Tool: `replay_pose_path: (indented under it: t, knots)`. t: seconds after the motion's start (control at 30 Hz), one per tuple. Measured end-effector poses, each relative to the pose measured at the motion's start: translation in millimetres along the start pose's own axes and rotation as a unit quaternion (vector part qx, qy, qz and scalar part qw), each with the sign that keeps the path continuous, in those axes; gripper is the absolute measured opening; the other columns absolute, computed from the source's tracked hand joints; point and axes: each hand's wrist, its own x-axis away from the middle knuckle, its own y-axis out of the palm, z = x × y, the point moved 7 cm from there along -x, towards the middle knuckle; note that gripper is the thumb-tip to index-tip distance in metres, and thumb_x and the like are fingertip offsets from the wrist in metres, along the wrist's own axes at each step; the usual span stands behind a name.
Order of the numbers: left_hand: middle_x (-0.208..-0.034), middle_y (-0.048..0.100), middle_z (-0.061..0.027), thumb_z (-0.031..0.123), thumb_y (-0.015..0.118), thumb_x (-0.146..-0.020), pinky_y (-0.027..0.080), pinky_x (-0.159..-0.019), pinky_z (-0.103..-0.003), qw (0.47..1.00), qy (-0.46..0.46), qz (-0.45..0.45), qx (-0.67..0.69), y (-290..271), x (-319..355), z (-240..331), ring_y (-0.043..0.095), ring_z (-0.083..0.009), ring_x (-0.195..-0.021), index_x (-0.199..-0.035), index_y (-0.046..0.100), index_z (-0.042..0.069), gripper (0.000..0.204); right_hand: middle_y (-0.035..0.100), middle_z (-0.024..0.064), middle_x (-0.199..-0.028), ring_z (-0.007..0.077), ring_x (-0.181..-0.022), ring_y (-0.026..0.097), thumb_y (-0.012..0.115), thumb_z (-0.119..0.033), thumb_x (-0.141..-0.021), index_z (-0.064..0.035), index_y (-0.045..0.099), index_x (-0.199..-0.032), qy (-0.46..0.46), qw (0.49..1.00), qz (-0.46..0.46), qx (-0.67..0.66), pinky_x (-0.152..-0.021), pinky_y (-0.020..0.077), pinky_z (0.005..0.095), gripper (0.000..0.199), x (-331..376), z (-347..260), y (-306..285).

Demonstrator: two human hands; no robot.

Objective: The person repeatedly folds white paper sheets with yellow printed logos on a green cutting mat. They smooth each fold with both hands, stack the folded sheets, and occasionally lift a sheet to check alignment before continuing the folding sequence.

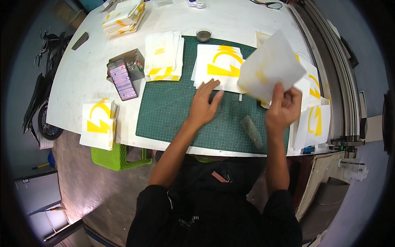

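Observation:
My right hand pinches the lower edge of a white sheet with faint yellow print, raised and tilted over the right side of the green cutting mat. Thumb and fingers are closed on it. My left hand is open, its fingers stretched out at the lower edge of a stack of white sheets with bold yellow shapes. Whether the fingertips press on the stack I cannot tell. Between my forearms, a worn grey, flat curved strip lies on the mat.
More yellow-printed sheets lie at right, left and on the mat's upper left; a thick stack sits far left. A phone leans on a grey box. A small round dish stands behind the mat.

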Motion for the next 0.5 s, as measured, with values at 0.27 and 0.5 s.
replay_pose_path:
  t: [0.27,0.5]
  knots:
    - [-0.134,0.069,-0.0169,0.008,0.078,-0.094,0.056,-0.103,-0.037,0.805,-0.264,-0.060,0.528,-18,71,0,0.068,-0.0209,-0.120,-0.144,0.053,-0.008,0.058,0.075,0.0072,-0.085,0.0042,-0.073,0.065,0.070,-0.008,-0.103,-0.0003,0.062,-0.098,0.314,0.932,-0.113,-0.142,-0.068,0.0500,0.0188,0.013,76,65,0]
    - [-0.111,0.077,-0.0170,0.003,0.082,-0.091,0.061,-0.086,-0.032,0.883,-0.287,0.040,0.368,-52,105,-9,0.075,-0.0178,-0.096,-0.123,0.067,-0.009,0.038,0.072,0.0245,-0.120,0.0231,-0.110,0.072,0.071,0.005,-0.095,0.0103,0.044,-0.143,0.465,0.815,-0.265,-0.224,-0.097,0.0576,0.0329,0.055,141,78,19]
